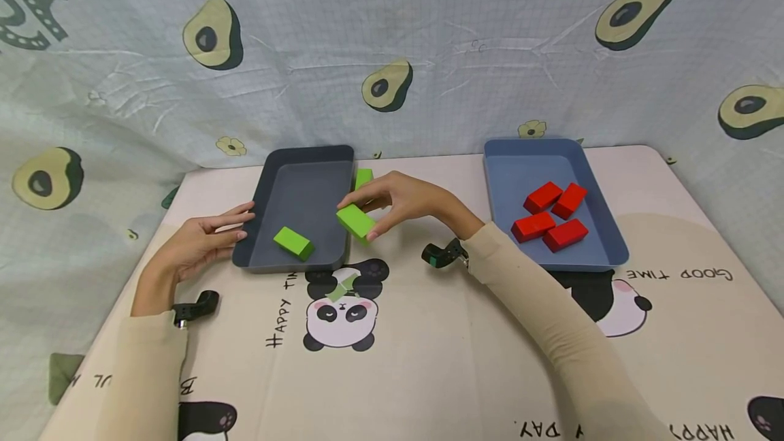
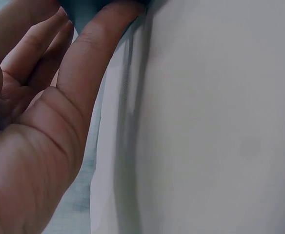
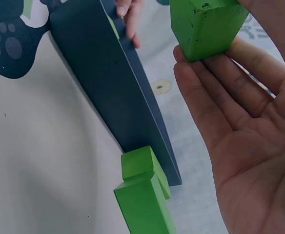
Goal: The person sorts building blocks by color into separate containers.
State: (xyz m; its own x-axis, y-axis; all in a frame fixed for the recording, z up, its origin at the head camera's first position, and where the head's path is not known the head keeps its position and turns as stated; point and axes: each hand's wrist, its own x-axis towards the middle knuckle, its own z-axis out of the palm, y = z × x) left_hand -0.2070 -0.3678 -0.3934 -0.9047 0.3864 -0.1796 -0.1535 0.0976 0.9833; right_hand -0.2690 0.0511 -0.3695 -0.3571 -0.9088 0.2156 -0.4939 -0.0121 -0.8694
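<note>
My right hand (image 1: pixel 407 199) pinches a green block (image 1: pixel 356 222) between thumb and fingers, over the right rim of a dark grey-blue tray (image 1: pixel 306 186). The right wrist view shows the held block (image 3: pixel 208 29) from close by, with its scuffed end. Inside the tray, near its front, lies another green block (image 1: pixel 294 243). My left hand (image 1: pixel 199 243) has its fingers stretched out, their tips at the tray's left edge. Two more green blocks, a nearer one (image 3: pixel 143 204) and a farther one (image 3: pixel 137 163), sit outside the tray along its right wall; the head view shows only part of them.
To the right stands a lighter blue tray (image 1: pixel 520 162) with several red blocks (image 1: pixel 543 197) in it. A cloth with panda prints (image 1: pixel 341 322) covers the table. Behind it hangs a curtain with avocado prints (image 1: pixel 387 86).
</note>
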